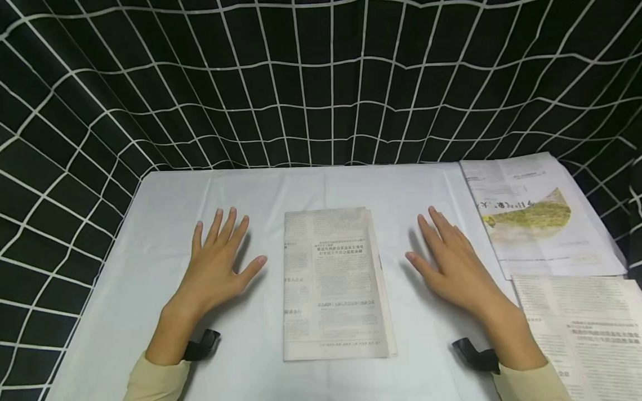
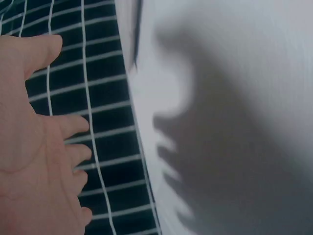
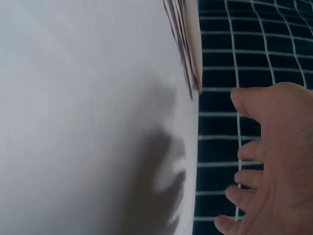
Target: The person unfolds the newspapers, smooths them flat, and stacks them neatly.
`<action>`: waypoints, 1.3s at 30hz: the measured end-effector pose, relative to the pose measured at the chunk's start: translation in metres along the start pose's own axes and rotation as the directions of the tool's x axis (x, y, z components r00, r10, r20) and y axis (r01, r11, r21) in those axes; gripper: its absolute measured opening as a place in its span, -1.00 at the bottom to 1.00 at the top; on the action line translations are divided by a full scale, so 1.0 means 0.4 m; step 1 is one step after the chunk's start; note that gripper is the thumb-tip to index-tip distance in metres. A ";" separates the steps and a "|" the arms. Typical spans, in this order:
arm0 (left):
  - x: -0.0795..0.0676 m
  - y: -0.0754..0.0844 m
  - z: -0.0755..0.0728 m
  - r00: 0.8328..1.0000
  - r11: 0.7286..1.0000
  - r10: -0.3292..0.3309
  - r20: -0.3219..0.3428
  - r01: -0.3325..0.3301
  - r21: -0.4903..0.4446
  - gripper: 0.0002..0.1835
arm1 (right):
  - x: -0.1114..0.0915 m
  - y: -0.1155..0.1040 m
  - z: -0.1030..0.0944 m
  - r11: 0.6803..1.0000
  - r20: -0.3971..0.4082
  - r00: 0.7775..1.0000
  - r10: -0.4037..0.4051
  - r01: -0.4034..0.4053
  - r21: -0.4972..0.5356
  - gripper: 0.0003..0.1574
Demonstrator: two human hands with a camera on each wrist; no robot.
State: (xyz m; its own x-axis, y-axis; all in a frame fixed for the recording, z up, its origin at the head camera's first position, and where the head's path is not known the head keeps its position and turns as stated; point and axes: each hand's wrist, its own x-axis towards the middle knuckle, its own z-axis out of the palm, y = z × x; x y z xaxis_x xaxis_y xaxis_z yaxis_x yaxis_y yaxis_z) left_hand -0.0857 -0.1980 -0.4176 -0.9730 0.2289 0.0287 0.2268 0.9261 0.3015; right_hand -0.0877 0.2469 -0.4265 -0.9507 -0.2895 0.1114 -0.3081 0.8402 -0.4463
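A folded newspaper [image 1: 333, 284] lies upright-oriented in the middle of the white-covered table, its layered edge on the right. To its left, my left hand [image 1: 213, 273] hovers above the cloth with fingers straight and spread, holding nothing. On the other side, my right hand [image 1: 458, 270] is held the same way, apart from the paper. The left wrist view shows the left palm [image 2: 39, 147] and its shadow on the cloth. In the right wrist view, the right hand [image 3: 279, 161] has nothing in it, and the newspaper's layered edge [image 3: 188, 49] shows at the top.
At the right lie a printed sheet [image 1: 541, 214] with a green and yellow picture and, nearer, another newspaper [image 1: 587, 328]. A black cloth wall with a white grid [image 1: 331, 83] rises behind the table [image 1: 241, 189] and along its sides.
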 end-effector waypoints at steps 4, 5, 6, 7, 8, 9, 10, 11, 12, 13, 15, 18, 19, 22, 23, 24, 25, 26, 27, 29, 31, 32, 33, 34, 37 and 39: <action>0.006 0.044 0.007 1.000 0.999 0.028 0.012 -0.028 -0.025 -0.06 | 0.014 -0.042 0.015 0.998 0.021 1.000 0.017 -0.019 0.063 -0.07; 0.008 0.057 0.011 0.999 0.999 0.037 0.016 -0.036 -0.034 -0.08 | 0.018 -0.054 0.019 0.996 0.033 0.999 0.029 -0.032 0.083 -0.09; 0.009 0.070 0.014 0.999 0.998 0.043 0.024 -0.042 -0.046 -0.11 | 0.022 -0.066 0.023 0.993 0.048 0.998 0.044 -0.048 0.104 -0.11; 0.011 0.085 0.019 0.998 0.997 0.049 0.030 -0.047 -0.062 -0.13 | 0.027 -0.077 0.027 0.990 0.063 0.996 0.058 -0.066 0.124 -0.14; 0.014 0.100 0.024 0.998 0.995 0.055 0.038 -0.051 -0.084 -0.16 | 0.032 -0.088 0.031 0.986 0.083 0.994 0.076 -0.087 0.143 -0.15; 0.017 0.117 0.028 0.997 0.993 0.062 0.047 -0.056 -0.106 -0.19 | 0.038 -0.100 0.036 0.981 0.102 0.990 0.092 -0.108 0.161 -0.17; 0.022 0.136 0.034 0.996 0.989 0.070 0.055 -0.062 -0.134 -0.21 | 0.043 -0.109 0.038 0.976 0.121 0.986 0.111 -0.131 0.174 -0.18; 0.028 0.155 0.040 0.995 0.984 0.077 0.061 -0.066 -0.165 -0.23 | 0.048 -0.118 0.042 0.970 0.137 0.982 0.131 -0.155 0.186 -0.19; 0.033 0.173 0.045 0.994 0.978 0.083 0.066 -0.069 -0.195 -0.24 | 0.053 -0.126 0.046 0.965 0.146 0.978 0.151 -0.178 0.193 -0.20; 0.040 0.191 0.051 0.994 0.973 0.088 0.071 -0.071 -0.219 -0.24 | 0.058 -0.133 0.052 0.960 0.154 0.973 0.170 -0.199 0.196 -0.21; 0.052 0.223 0.062 0.992 0.963 0.095 0.088 -0.069 -0.260 -0.24 | 0.067 -0.147 0.063 0.950 0.165 0.964 0.207 -0.239 0.202 -0.23; 0.060 0.259 0.081 0.987 0.949 0.095 0.129 -0.051 -0.312 -0.23 | 0.070 -0.158 0.081 0.933 0.178 0.949 0.260 -0.295 0.208 -0.26; 0.059 0.268 0.088 0.985 0.944 0.094 0.145 -0.042 -0.326 -0.25 | 0.070 -0.159 0.085 0.927 0.186 0.945 0.270 -0.307 0.216 -0.28; 0.050 0.289 0.109 0.982 0.925 0.094 0.166 -0.025 -0.379 -0.32 | 0.065 -0.160 0.093 0.911 0.211 0.939 0.272 -0.322 0.258 -0.35; 0.047 0.294 0.115 0.982 0.917 0.094 0.166 -0.021 -0.399 -0.35 | 0.063 -0.159 0.094 0.908 0.216 0.940 0.265 -0.318 0.271 -0.37; 0.044 0.298 0.122 0.982 0.907 0.094 0.161 -0.018 -0.420 -0.38 | 0.061 -0.159 0.095 0.904 0.219 0.942 0.255 -0.313 0.292 -0.40; 0.042 0.299 0.126 0.984 0.897 0.091 0.155 -0.014 -0.441 -0.40 | 0.061 -0.162 0.097 0.903 0.218 0.946 0.241 -0.301 0.307 -0.44; 0.040 0.301 0.129 0.985 0.885 0.084 0.153 -0.003 -0.466 -0.42 | 0.060 -0.166 0.098 0.903 0.213 0.951 0.226 -0.286 0.320 -0.48; 0.039 0.302 0.131 0.985 0.871 0.077 0.153 0.009 -0.492 -0.44 | 0.059 -0.170 0.099 0.903 0.204 0.955 0.214 -0.273 0.332 -0.52; 0.038 0.305 0.134 0.984 0.844 0.061 0.167 0.039 -0.535 -0.45 | 0.054 -0.178 0.100 0.895 0.174 0.965 0.198 -0.251 0.368 -0.61; 0.038 0.308 0.133 0.981 0.820 0.046 0.190 0.072 -0.567 -0.44 | 0.049 -0.187 0.100 0.886 0.144 0.971 0.189 -0.232 0.400 -0.70; 0.038 0.309 0.132 0.979 0.813 0.040 0.198 0.083 -0.576 -0.44 | 0.048 -0.190 0.101 0.880 0.134 0.973 0.186 -0.226 0.419 -0.72; 0.038 0.309 0.132 0.978 0.808 0.039 0.203 0.089 -0.583 -0.43 | 0.047 -0.193 0.101 0.872 0.128 0.974 0.186 -0.224 0.436 -0.72; 0.038 0.310 0.132 0.978 0.804 0.040 0.207 0.091 -0.588 -0.42 | 0.047 -0.195 0.101 0.863 0.126 0.974 0.189 -0.226 0.451 -0.72; 0.036 0.311 0.132 0.977 0.799 0.050 0.208 0.086 -0.596 -0.41 | 0.047 -0.201 0.102 0.835 0.137 0.972 0.188 -0.232 0.500 -0.66; 0.036 0.313 0.131 0.975 0.787 0.059 0.214 0.086 -0.611 -0.42 | 0.046 -0.205 0.102 0.823 0.137 0.974 0.181 -0.226 0.521 -0.61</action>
State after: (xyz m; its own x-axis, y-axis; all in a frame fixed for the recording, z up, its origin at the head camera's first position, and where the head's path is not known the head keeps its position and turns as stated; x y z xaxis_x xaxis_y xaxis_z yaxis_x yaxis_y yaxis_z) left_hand -0.0690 -0.0630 -0.4295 -0.9261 0.3425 -0.1584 0.0683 0.5651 0.8222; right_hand -0.0785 0.1540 -0.4241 -0.9769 -0.1922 -0.0937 -0.0198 0.5179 -0.8552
